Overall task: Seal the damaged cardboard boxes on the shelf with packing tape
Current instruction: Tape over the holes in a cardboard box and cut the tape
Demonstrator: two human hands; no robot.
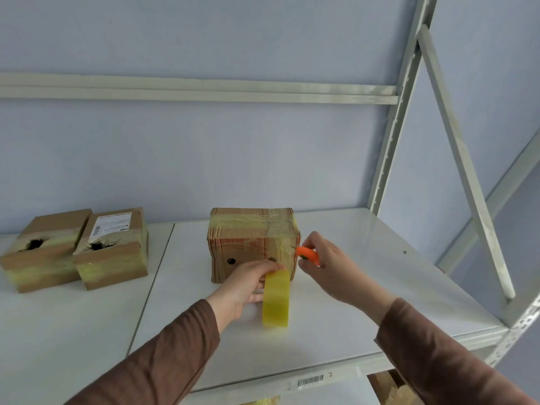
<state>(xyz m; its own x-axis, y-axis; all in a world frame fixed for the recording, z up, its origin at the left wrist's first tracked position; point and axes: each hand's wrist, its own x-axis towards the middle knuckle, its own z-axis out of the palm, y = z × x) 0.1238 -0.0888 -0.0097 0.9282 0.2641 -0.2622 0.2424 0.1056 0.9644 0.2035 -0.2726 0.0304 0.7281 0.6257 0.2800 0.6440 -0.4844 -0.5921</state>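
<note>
The brown cardboard box [252, 244] at the middle of the white metal shelf [365, 273] already wore glossy tape bands, though two small round holes on its front looked uncovered. The left hand [248, 283] gripped the yellow packing-tape roll [276, 299] against it while the right hand [330, 266] pinched a small orange cutter [306, 254] at the taped corner, seemingly ready to sever the strip. Two torn brown boxes [73, 247] farther left, each with a ragged dark hole, apparently remained to be sealed.

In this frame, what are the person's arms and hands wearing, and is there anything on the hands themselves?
Both arms wear long brown sleeves of plain, soft-looking fabric that end at the wrists. The left hand and the right hand are bare: no gloves, and no rings, watch or markings visible from this view.
</note>
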